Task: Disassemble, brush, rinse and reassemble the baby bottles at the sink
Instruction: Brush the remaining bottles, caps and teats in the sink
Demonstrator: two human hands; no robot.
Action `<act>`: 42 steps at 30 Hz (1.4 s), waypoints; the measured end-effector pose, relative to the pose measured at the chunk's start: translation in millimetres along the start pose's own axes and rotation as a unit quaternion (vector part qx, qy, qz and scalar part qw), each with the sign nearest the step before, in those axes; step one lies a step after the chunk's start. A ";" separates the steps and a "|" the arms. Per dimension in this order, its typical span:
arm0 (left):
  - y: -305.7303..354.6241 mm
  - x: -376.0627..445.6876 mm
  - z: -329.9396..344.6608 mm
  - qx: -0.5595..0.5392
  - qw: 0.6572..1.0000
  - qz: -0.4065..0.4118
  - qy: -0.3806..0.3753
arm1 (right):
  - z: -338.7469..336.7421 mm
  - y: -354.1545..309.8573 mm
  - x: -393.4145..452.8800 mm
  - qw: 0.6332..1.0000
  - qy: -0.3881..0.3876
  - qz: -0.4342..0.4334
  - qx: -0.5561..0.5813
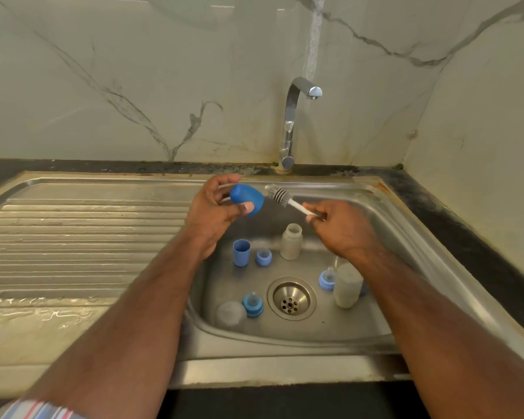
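My left hand (212,210) grips a blue bottle cap (246,199) above the sink basin (372,325), its mouth facing right. My right hand (336,228) pinches the white handle of a small grey bottle brush (280,196), whose bristle head sits just right of the cap's mouth. Down in the basin stand another blue cap (241,252), a blue collar ring (263,257), an open frosted bottle (291,241), a second frosted bottle (347,286), two blue collars with teats (327,279) (253,303) and a clear dome (231,314).
A chrome tap (294,122) rises behind the basin, with no water running. The drain strainer (291,298) lies in the basin's middle. A ribbed, wet draining board (79,237) stretches to the left. Marble wall panels close off the back and right.
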State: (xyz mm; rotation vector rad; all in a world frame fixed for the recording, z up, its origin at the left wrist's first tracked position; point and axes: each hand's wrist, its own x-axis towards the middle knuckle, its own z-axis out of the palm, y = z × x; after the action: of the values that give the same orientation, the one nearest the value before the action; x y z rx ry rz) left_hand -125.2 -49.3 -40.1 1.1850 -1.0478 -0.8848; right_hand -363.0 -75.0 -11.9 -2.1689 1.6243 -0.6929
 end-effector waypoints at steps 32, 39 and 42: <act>-70.0 -0.7 15.9 0.749 0.569 -0.189 -0.284 | 3.5 30.1 17.1 0.999 -0.012 0.028 0.008; -39.6 -3.8 22.5 0.716 0.638 -0.128 -0.254 | 2.6 28.6 16.7 0.999 -0.021 0.023 0.013; -29.9 -9.2 19.5 0.669 0.678 -0.151 -0.263 | 2.0 27.0 16.1 0.999 -0.028 0.022 0.004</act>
State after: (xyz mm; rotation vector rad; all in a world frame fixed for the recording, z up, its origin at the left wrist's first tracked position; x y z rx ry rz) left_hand -146.8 -51.4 -70.0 2.4560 -2.1915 -0.6212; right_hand -379.6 -98.1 -25.4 -2.1205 1.6332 -0.6199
